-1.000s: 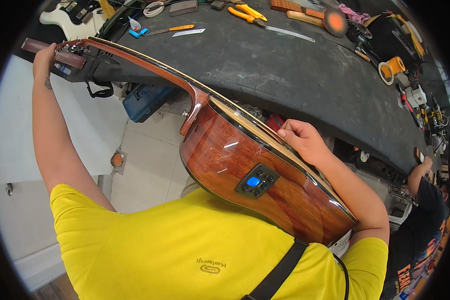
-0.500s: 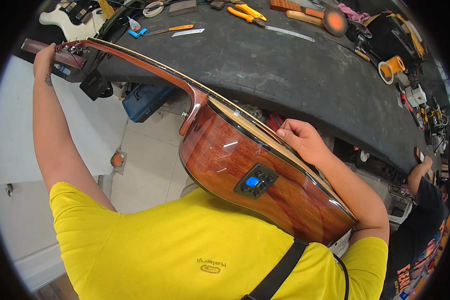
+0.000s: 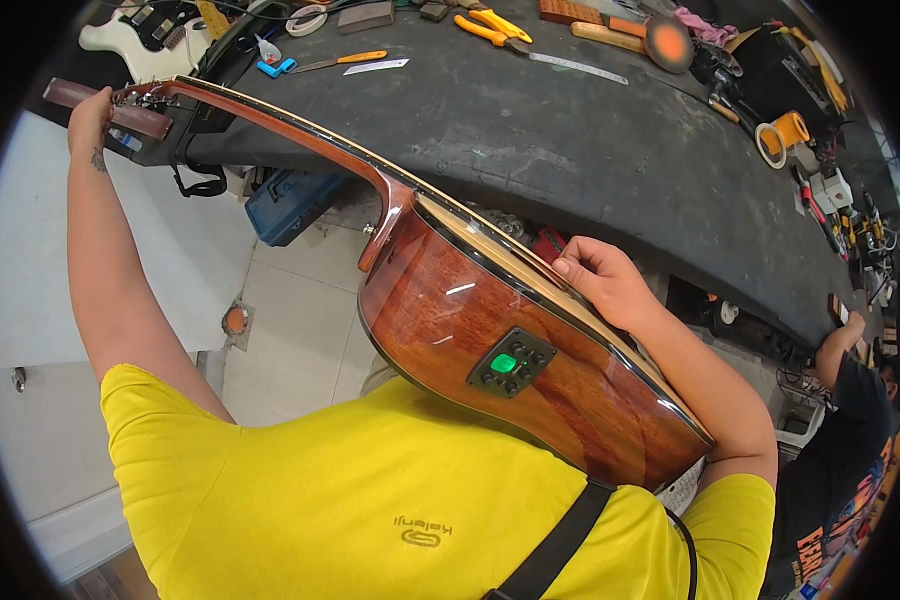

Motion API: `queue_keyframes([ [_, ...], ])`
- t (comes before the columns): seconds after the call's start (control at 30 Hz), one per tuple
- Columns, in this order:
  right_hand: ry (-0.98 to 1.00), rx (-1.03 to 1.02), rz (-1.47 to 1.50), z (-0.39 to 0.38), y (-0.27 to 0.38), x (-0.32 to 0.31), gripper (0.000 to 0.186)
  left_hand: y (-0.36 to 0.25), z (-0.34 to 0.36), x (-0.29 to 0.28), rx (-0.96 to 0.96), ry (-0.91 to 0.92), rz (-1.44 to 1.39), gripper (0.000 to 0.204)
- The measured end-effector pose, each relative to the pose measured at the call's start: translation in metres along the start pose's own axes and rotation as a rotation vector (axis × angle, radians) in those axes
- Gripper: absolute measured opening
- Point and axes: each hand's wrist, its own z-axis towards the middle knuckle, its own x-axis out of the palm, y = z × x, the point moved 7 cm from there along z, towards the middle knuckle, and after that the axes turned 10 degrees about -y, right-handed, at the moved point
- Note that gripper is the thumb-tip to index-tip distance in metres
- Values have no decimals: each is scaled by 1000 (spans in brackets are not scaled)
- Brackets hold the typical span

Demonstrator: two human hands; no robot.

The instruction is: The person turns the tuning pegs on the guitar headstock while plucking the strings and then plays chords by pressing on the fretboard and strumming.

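An acoustic guitar [image 3: 430,290] rests on its side against my yellow shirt, its neck [image 3: 270,125] running up-left. My left hand [image 3: 92,115] is closed at the tuner-studded headstock [image 3: 148,98], beside a reddish-brown bar [image 3: 140,122]; its fingertips are hidden. My right hand [image 3: 605,278] curls over the top edge by the strings, thumb against bent fingers; anything pinched there is hidden. On the guitar's glossy side, a black control panel [image 3: 512,362] shows a green-lit display.
A dark workbench [image 3: 610,170] carries pliers [image 3: 490,28], a knife [image 3: 340,58], a steel ruler [image 3: 580,68] and several other tools. A white electric guitar [image 3: 120,40] lies top left. Below are a blue toolbox [image 3: 290,205] and tiled floor. A co-worker's arm [image 3: 838,345] is at right.
The panel's display has turned from blue to green. A black hanging item under the headstock looks broader half a second ago than now. My hands have barely moved.
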Motion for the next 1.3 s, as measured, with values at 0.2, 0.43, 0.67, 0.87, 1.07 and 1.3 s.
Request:
queue_keyframes([
  [0.2,-75,-108,-73,-5,15,-3,33,-59,-65,-18,280,-250,386,55],
  [0.43,-15,-109,-123,-4,11,-3,35,-50,-32,0,387,-66,585,57],
  [0.67,-38,-126,-113,-2,13,-3,37,-51,-46,0,463,49,427,55],
  [0.87,-3,-90,-120,-3,16,-1,37,-71,-75,-9,608,-60,585,55],
  [1.07,-44,-118,-143,-4,16,-4,34,-83,-92,-8,594,-85,628,54],
  [1.3,-39,-184,-185,-5,24,-3,32,-84,-95,-6,552,-67,636,54],
])
